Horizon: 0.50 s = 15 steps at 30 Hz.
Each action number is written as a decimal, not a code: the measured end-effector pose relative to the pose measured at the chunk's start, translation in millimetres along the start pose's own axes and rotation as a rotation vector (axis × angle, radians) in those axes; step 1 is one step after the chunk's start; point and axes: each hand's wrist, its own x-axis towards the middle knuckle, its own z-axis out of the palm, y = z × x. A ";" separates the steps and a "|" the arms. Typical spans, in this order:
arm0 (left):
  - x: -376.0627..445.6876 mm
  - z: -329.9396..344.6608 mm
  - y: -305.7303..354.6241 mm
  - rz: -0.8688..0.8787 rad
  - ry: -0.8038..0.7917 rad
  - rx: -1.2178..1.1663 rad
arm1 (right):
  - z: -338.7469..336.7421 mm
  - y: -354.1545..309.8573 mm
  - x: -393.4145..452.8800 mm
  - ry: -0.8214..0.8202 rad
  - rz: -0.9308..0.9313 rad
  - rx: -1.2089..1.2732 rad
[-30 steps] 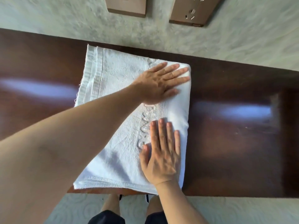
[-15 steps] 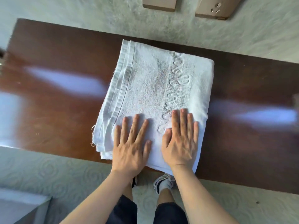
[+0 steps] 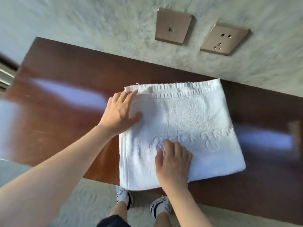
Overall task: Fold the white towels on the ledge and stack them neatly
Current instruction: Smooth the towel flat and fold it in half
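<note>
Two feet in white shoes [image 3: 123, 196] stand on the pale floor, close to the ledge. The right hand [image 3: 173, 163] rests on the near part of the white towel [image 3: 185, 128]. Its fingers [image 3: 177, 149] bend a little and press down on the raised curly letters in the cloth. The towel is folded into a thick square and lies flat on the dark brown ledge [image 3: 65, 99]. Its near edge hangs a bit over the front. The left hand [image 3: 120, 112] lies on the towel's left side, fingers straight, reaching to the far left corner. The far edge has ribbed stripes. On the wall behind are two tan plates [image 3: 173, 27].
</note>
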 end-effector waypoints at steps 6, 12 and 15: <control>5.3 1.1 17.2 -0.165 0.123 -0.323 | 19.4 -1.1 24.0 0.019 -0.160 -0.047; 7.3 1.3 14.2 -0.202 0.074 -0.397 | 26.7 -3.1 21.6 0.083 -0.164 -0.051; 24.8 -7.5 13.0 -0.369 0.044 -0.434 | 26.5 -3.0 21.4 0.081 -0.159 -0.042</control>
